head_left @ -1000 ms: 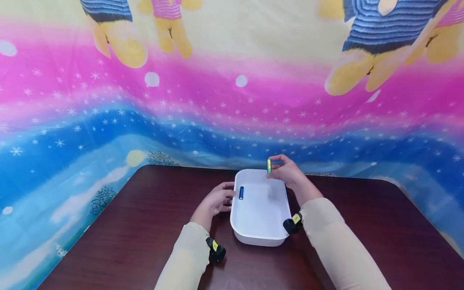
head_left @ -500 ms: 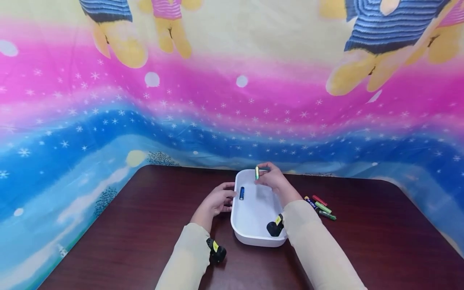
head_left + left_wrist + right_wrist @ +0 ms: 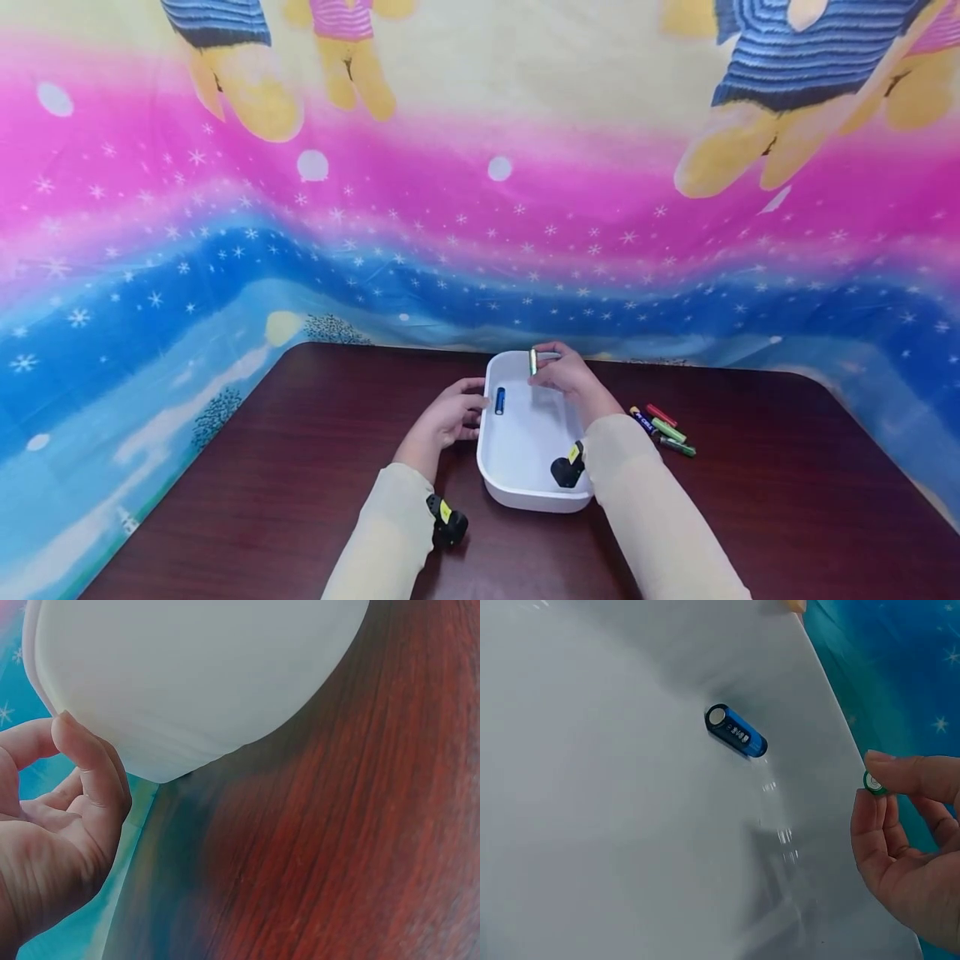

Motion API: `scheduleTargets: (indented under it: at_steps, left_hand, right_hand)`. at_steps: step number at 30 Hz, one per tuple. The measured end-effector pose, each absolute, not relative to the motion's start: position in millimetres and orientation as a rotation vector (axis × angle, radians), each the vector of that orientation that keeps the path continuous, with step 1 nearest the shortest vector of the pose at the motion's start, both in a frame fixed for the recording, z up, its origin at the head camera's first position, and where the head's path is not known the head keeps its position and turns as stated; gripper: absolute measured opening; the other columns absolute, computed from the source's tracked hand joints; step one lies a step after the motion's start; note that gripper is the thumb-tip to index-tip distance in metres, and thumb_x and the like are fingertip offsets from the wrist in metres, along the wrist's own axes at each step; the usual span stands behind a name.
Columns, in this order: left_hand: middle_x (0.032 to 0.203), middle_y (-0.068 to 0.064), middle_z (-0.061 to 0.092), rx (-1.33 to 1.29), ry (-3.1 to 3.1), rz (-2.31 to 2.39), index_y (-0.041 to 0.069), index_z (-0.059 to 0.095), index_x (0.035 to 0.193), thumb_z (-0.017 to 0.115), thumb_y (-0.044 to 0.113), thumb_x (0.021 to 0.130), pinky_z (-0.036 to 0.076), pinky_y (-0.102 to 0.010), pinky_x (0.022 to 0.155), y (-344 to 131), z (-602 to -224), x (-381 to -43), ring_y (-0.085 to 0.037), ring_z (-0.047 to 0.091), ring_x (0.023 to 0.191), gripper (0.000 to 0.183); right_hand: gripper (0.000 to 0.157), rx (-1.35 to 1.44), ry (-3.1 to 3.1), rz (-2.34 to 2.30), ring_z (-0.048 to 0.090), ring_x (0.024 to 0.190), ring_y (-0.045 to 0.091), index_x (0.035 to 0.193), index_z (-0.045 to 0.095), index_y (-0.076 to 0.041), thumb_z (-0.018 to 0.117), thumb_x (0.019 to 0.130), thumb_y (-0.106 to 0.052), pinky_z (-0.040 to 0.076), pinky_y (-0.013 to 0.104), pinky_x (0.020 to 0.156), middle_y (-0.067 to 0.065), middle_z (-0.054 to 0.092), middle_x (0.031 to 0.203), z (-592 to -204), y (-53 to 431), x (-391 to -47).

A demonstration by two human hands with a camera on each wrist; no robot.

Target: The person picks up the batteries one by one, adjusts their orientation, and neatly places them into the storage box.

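Note:
In the head view, my left hand (image 3: 448,414) rests at the left side of a white tray (image 3: 536,498). Its digits touch the outer wall (image 3: 187,697) without wrapping round it, as the left wrist view shows. My right hand (image 3: 566,372) pinches a battery (image 3: 533,363) with a yellow-green wrapper between thumb and fingertips, upright over the tray's far end. The right wrist view catches that battery's green-ringed end (image 3: 874,782) in the pinch. A blue and black battery (image 3: 500,401) lies inside the tray along the left wall; it appears larger in the right wrist view.
To the right of the tray, several loose batteries (image 3: 669,429) in red, green and dark wrappers lie in a small cluster on the brown table (image 3: 300,475). A printed cloth (image 3: 420,200) hangs behind the table's far edge.
My right hand has moved left over the tray with the battery, then stays nearly still. Its forearm has uncovered the battery cluster on the right. The left hand has not moved.

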State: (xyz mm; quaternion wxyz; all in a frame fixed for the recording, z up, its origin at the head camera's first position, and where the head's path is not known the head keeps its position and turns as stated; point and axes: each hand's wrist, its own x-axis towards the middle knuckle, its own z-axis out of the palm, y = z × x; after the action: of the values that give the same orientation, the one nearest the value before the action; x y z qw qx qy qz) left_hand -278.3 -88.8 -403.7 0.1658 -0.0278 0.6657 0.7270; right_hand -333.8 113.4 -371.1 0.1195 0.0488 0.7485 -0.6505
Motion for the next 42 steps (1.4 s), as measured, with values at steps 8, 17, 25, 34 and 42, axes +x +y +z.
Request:
scheduleTargets:
  at_steps: [8, 17, 25, 34, 42]
  left_hand:
    - [0.114, -0.023, 0.056, -0.086, 1.885, 2.068, 0.010, 0.041, 0.135, 0.055, 0.008, 0.089, 0.050, -0.027, 0.052, -89, -404, -279, -0.017, 0.056, 0.068, 0.048]
    - [0.117, -0.023, 0.055, -0.096, 1.886, 2.056, 0.011, 0.040, 0.135, 0.055, 0.009, 0.090, 0.050, -0.026, 0.052, -89, -404, -279, -0.019, 0.057, 0.071, 0.047]
    - [0.113, -0.023, 0.056, -0.081, 1.893, 2.059, 0.011, 0.041, 0.135, 0.055, 0.009, 0.089, 0.050, -0.026, 0.052, -89, -404, -279, -0.019, 0.056, 0.072, 0.047]
    - [0.113, -0.023, 0.056, -0.084, 1.879, 2.062, 0.010, 0.041, 0.135, 0.054, 0.008, 0.089, 0.049, -0.025, 0.050, -90, -405, -280, -0.018, 0.055, 0.069, 0.048]
    - [0.108, -0.023, 0.057, -0.061, 1.889, 2.056, 0.009, 0.040, 0.135, 0.055, 0.008, 0.089, 0.050, -0.026, 0.052, -91, -406, -281, -0.017, 0.055, 0.068, 0.049]
  right_hand:
    - [0.063, 0.117, 2.193, -1.836, 0.056, 0.098, 0.029, 0.129, 0.044, -0.005, 0.068, 0.074, 0.012, 0.045, 0.043, 0.091, 0.019, 0.050, 0.119, -370, 104, -333]
    - [0.057, 0.101, 2.268, -1.716, 0.058, 0.092, 0.025, 0.123, 0.050, -0.007, 0.074, 0.072, 0.004, 0.048, 0.041, 0.086, 0.016, 0.057, 0.111, -375, 100, -330]
    - [0.052, 0.001, 2.454, -1.483, 0.060, 0.071, 0.017, 0.118, 0.052, -0.004, 0.078, 0.073, -0.008, 0.052, 0.034, 0.070, 0.010, 0.065, 0.090, -380, 97, -329]
    - [0.050, -0.097, 2.635, -1.166, 0.056, 0.068, 0.019, 0.111, 0.055, -0.006, 0.081, 0.069, -0.011, 0.047, 0.032, 0.062, 0.008, 0.062, 0.076, -386, 90, -327]
    - [0.050, -0.267, 2.725, -0.940, 0.051, 0.068, 0.017, 0.104, 0.056, -0.002, 0.084, 0.065, -0.017, 0.041, 0.027, 0.062, 0.004, 0.057, 0.075, -394, 83, -328]
